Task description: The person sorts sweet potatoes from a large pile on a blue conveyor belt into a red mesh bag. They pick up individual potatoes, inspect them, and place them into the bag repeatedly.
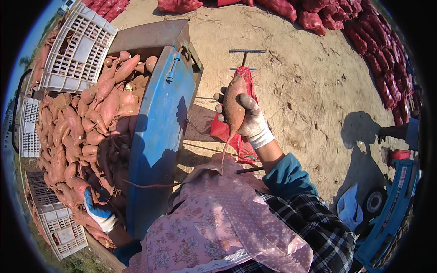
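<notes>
My right hand (251, 116), in a white knit glove with soiled fingertips, holds a long sweet potato (235, 99) upright, its thin root tail hanging down. Beneath it, a red mesh bag (246, 150) hangs on a metal stand with crossbars (246, 51). My left hand (99, 211), in a blue-and-white glove, reaches into the heap of sweet potatoes (73, 124) at the left. Its fingers lie against one of the roots, partly hidden, and I cannot tell whether they grip it. A blue metal trailer side panel (150, 150) stands between the heap and the bag.
White plastic crates (80, 47) border the heap, another crate (63, 235) at lower left. Filled red mesh sacks (382, 58) are stacked along the far and right sides. A blue cart (392, 211) with a wheel and another person's arm (394, 131) appear at right.
</notes>
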### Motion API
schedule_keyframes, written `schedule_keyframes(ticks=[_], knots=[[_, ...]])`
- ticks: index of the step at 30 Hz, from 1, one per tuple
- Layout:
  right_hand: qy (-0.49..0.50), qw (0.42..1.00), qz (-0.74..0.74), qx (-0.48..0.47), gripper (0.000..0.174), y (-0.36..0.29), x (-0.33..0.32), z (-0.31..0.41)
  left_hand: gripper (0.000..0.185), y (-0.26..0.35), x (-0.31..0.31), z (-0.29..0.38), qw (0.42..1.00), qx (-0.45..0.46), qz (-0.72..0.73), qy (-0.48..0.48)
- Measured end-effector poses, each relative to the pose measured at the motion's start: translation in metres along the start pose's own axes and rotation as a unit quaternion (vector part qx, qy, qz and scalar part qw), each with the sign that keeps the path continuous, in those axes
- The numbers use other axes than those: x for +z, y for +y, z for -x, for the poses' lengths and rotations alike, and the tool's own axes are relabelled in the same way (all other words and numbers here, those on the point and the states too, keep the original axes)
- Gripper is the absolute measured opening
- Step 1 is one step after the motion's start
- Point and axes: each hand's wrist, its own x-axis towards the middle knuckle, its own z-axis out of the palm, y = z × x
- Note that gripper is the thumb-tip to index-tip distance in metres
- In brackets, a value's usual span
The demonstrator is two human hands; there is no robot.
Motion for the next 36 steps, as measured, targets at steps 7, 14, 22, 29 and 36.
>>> schedule_keyframes(ticks=[7, 14, 22, 29, 36], knots=[[0.399, 0.770, 0.496, -0.048, 0.045, -0.080, -0.150, 0.011, 0.037, 0.038, 0.032, 0.014, 0.947, -0.033, 0.313, -0.070], [0.268, 0.822, 0.500, -0.056, 0.061, -0.036, -0.048, 0.000, 0.078, 0.132, 0.135, 0.022, 0.980, -0.107, 0.115, -0.119], [0.064, 0.982, 0.180, 0.001, 0.041, 0.051, 0.023, 0.014, 0.084, 0.171, 0.296, 0.065, 0.763, 0.051, -0.252, -0.593], [0.290, 0.844, 0.430, -0.140, 0.059, -0.038, -0.162, 0.018, 0.061, 0.103, 0.205, 0.086, 0.892, -0.155, -0.091, -0.415], [0.348, 0.648, 0.677, -0.002, 0.046, -0.043, -0.279, -0.007, 0.056, 0.116, 0.139, 0.111, 0.922, -0.194, -0.112, -0.315]])
